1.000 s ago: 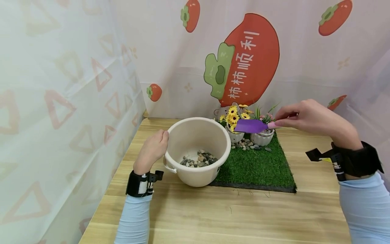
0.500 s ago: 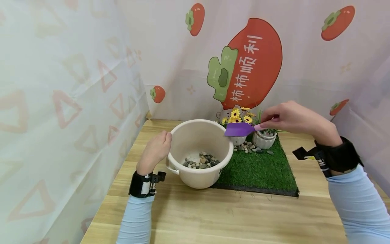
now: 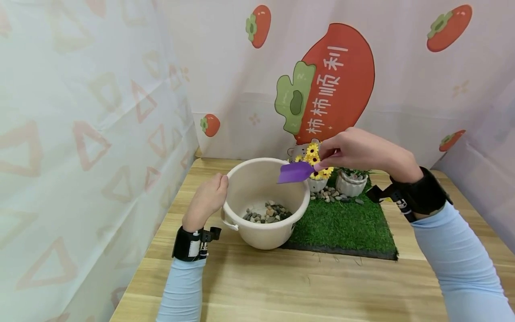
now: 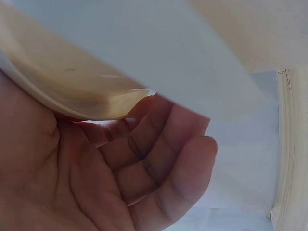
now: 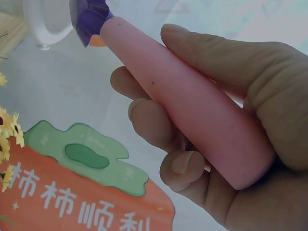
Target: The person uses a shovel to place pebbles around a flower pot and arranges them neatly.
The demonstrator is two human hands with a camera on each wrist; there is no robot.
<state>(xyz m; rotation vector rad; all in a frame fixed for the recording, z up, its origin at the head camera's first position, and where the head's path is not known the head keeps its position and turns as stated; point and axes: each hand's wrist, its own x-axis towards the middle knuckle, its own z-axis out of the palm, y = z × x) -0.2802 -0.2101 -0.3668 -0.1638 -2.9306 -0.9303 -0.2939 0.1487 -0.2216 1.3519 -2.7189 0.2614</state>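
A cream plastic bucket (image 3: 261,236) stands on the table, with several grey and tan pebbles (image 3: 274,213) in its bottom. My left hand (image 3: 206,199) grips the bucket's left rim; the left wrist view has its fingers (image 4: 185,178) curled beside the pale wall. Above the bucket's right rim is a small purple-bladed hand shovel (image 3: 297,172), held by my right hand (image 3: 364,152). Thumb and fingers wrap its pink handle (image 5: 183,96) in the right wrist view. The blade lies over the bucket opening, tilted slightly down to the left. Whether it carries pebbles I cannot tell.
On a green turf mat (image 3: 346,226) right of the bucket stand a pot of yellow flowers (image 3: 313,156) and a white ribbed pot (image 3: 351,184). Loose pebbles (image 3: 327,194) lie before them. A printed curtain (image 3: 237,80) hangs behind the wooden table (image 3: 273,286).
My right hand has carried the shovel leftward from in front of the pots to over the bucket, and its blade now tips a little. My left hand stays on the bucket's rim.
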